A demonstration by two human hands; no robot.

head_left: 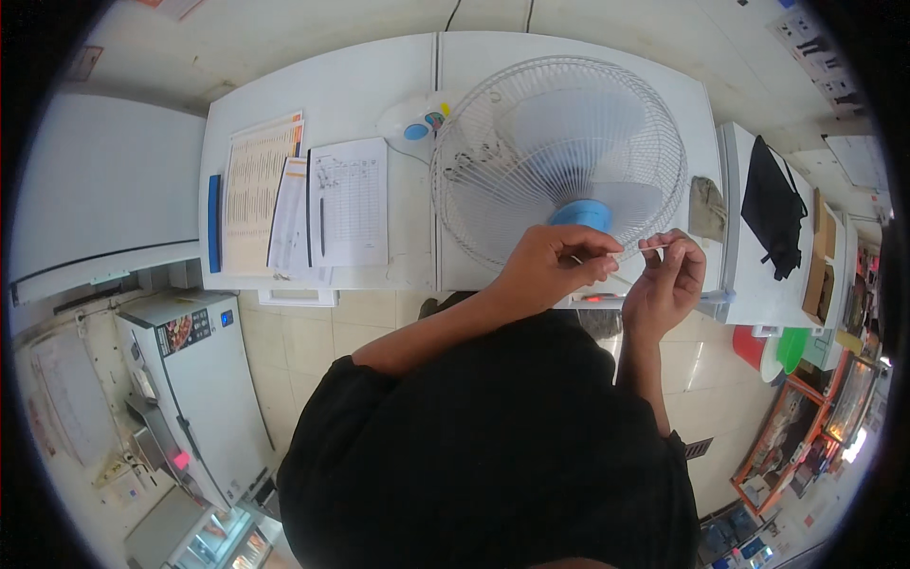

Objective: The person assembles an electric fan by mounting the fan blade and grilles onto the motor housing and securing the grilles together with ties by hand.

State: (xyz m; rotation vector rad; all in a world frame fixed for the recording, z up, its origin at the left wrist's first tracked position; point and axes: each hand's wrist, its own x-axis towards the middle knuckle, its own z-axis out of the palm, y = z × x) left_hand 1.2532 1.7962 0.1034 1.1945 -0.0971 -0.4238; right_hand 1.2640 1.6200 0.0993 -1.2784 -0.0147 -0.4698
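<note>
Head cam: status is mid-job, my read. Strip (652, 247) is up in the fingers, not set down anywhere, so that bit looks unfinished. It's thin + pale, spans btwn both hands, in view just by the near RH rim of the fan (559, 156). Height over the rim: can't tell. Exact kind of part: too small to tell.

L hand (555, 270): thumb + index together, pinched on the strip's L end AFAICT. R hand (668, 289): fingertips clamped on the R end, other fingers curled. Hands are apart from each other, strip bridging the gap. Neither looks to be gripping the fan.

Done, as far as it shows: fan is on the tbl (365, 85), wire guard round the blades (630, 204), blue hub (580, 214) in place at the near side of centre. Guard reads as whole from up here; can't confirm if it's fastened all round, rim detail is too fine.

Left, as far as it shows: strip isn't on the fan or tbl, so work w/ it isn't closed out, IMO. Can't call a % from one view.

Rest of tbl: white unit w/ blue knobs (414, 121) just L of the fan; log sheet (360, 190) w/ pen (322, 228) on it, further L, well apart from the hands. Cloth (706, 209) lies just R of the fan. No hand on any of those.
</note>
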